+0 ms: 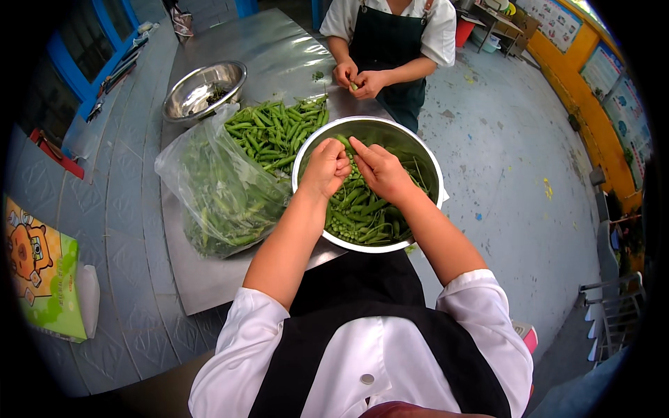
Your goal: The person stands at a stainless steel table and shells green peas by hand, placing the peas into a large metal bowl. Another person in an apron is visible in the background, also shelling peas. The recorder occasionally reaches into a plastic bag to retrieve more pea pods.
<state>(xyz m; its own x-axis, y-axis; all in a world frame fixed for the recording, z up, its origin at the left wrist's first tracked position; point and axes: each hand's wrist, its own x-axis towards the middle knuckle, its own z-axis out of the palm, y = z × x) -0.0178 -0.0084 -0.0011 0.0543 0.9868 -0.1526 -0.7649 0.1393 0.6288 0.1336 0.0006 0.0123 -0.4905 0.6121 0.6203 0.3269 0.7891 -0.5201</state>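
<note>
Left hand [329, 169]: fingers curled on pea pod [343, 141]; right hand [381, 171]: fingers pinching same pod; steel bowl [366, 248] beneath; plastic bag [219, 198] beside

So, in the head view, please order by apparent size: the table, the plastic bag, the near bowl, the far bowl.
Largest to smallest:
1. Table.
2. Near bowl and plastic bag: too alike to rank.
3. Far bowl.

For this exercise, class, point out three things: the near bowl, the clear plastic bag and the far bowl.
Near bowl [405, 138]: head view, on its bare inner wall.
Clear plastic bag [226, 191]: head view, on its side.
Far bowl [185, 98]: head view, on its bare inner wall.
</note>
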